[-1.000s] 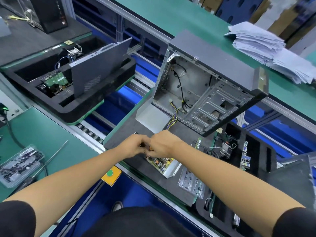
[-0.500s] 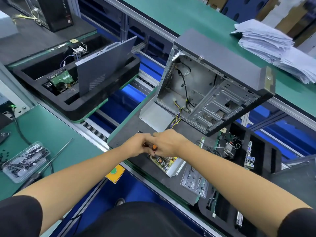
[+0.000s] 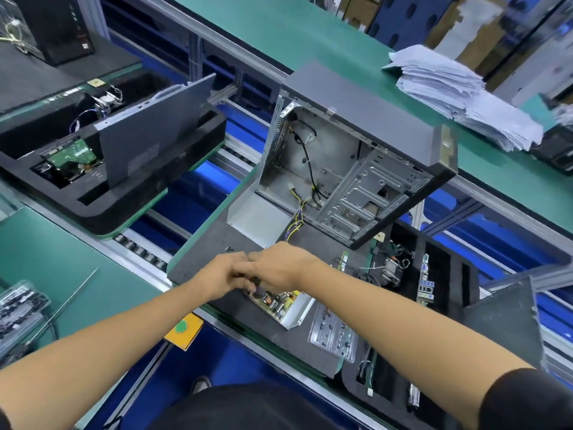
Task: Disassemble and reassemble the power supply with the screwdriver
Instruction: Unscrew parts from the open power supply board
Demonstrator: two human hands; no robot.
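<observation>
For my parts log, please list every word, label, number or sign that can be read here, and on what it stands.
No text can be read.
Green circuit board: markings too small.
Power supply board: print blurred.
Stack of papers: no print can be made out.
Yellow plate: only a plain green dot.

The computer case (image 3: 369,119) at twelve o'clock is dark grey outside and pale bare silver within, where black, yellow and purple wires (image 3: 296,223) trail out. Under the hands the power supply (image 3: 280,301) shows a yellow board — dotted with dark parts — in a white-silver shell. The pallet (image 3: 210,246) beneath is charcoal with a green edge. At seven o'clock sits a yellow box with a green button (image 3: 179,328). The benches (image 3: 62,262) are teal; the paper stack (image 3: 459,97) at two o'clock is white.
</observation>
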